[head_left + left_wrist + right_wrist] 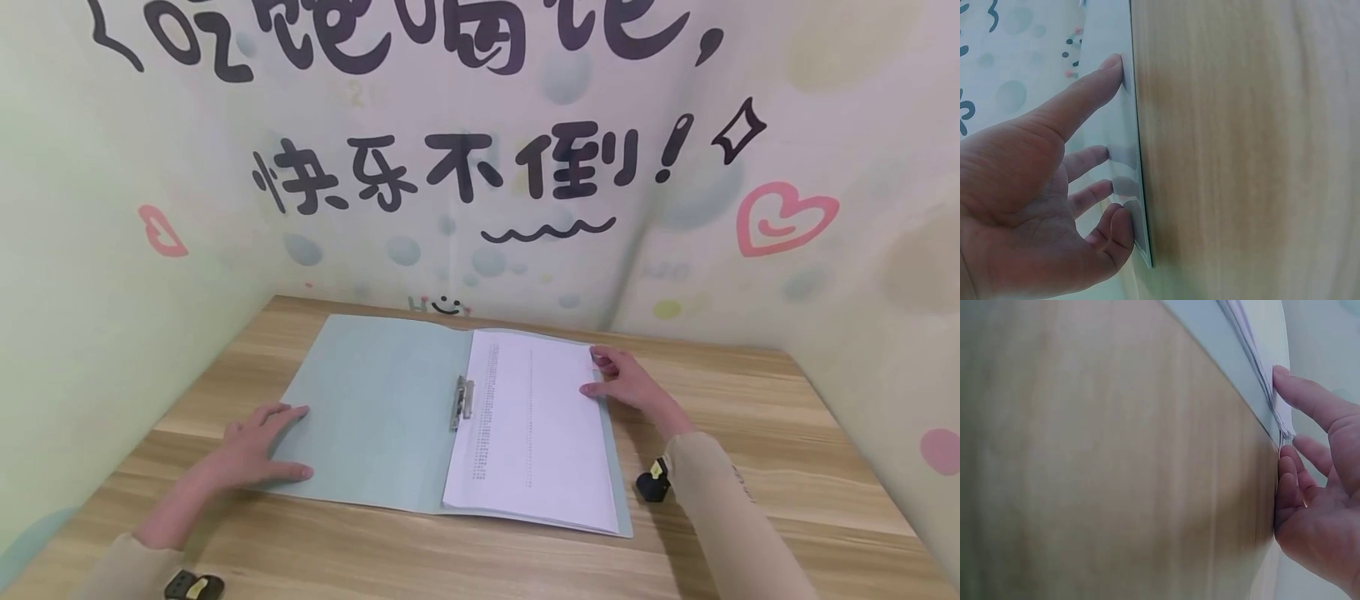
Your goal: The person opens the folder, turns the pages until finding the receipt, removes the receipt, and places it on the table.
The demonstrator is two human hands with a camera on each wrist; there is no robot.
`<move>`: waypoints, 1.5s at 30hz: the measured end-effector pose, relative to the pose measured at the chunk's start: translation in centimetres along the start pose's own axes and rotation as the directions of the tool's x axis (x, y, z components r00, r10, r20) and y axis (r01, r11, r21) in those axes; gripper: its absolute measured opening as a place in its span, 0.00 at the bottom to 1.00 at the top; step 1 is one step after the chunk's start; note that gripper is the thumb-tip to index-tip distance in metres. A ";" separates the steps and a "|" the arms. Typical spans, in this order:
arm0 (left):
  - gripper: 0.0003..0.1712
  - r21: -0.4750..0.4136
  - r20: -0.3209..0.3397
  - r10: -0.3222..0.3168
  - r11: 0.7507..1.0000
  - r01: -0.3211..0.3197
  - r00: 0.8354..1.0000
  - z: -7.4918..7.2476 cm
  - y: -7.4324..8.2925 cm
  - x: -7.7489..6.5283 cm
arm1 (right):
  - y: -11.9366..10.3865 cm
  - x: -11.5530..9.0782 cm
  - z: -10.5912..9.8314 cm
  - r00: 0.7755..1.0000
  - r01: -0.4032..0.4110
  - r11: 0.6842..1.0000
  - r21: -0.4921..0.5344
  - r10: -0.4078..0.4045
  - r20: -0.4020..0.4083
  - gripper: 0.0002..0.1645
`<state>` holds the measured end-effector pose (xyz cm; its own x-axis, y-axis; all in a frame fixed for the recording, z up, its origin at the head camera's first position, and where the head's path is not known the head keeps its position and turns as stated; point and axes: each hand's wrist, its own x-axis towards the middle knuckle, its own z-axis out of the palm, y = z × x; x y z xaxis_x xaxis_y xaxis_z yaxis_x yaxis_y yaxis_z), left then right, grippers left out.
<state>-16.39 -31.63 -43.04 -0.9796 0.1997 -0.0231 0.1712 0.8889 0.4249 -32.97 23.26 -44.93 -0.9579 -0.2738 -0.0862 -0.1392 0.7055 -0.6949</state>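
A pale blue folder (375, 408) lies spread flat with a stack of printed white sheets (555, 433) on its right side. At the fold is a metal clip (461, 403). My left hand (258, 446) rests on the left cover near its outer edge, thumb and fingers spread. In the left wrist view the thumb (1094, 87) touches the cover. My right hand (626, 379) is at the stack's upper right corner. Its thumb (1300, 394) lies on the top sheet; a fingertip touches the corner, and the other fingers bend beside the edge.
Under the folder is a wood-grain table (322, 546). A printed wall (420, 275) with lettering and hearts stands right behind it, and another wall (97, 292) borders the left side. Small black devices (652, 482) sit by both wrists.
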 end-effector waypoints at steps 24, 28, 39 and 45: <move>0.54 0.000 -0.020 0.011 1.000 -0.011 1.000 0.2 -0.2 -0.2 | -2.0 -0.1 -0.6 0.995 0.088 0.995 -0.036 -0.089 -0.043 0.41; 0.54 -0.009 -0.022 0.008 1.000 -0.008 1.000 0.2 -0.2 -0.2 | -2.2 0.0 -0.7 0.992 0.103 0.995 -0.015 -0.104 -0.067 0.40; 0.54 -0.009 -0.038 0.013 1.000 -0.013 0.999 0.5 -0.5 -0.2 | -3.2 0.0 -2.4 0.967 0.234 0.970 0.062 -0.225 -0.119 0.43; 0.54 -0.009 -0.038 0.015 1.000 -0.015 0.999 0.5 -0.5 -0.2 | -4.6 0.0 -3.3 0.953 0.281 0.960 -0.006 -0.280 -0.112 0.36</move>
<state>-16.26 -31.94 -43.73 -0.9802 0.1972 0.0177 0.1853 0.8820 0.4334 -33.13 22.20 -39.36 -0.9025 -0.3852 0.1928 -0.4046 0.6043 -0.6864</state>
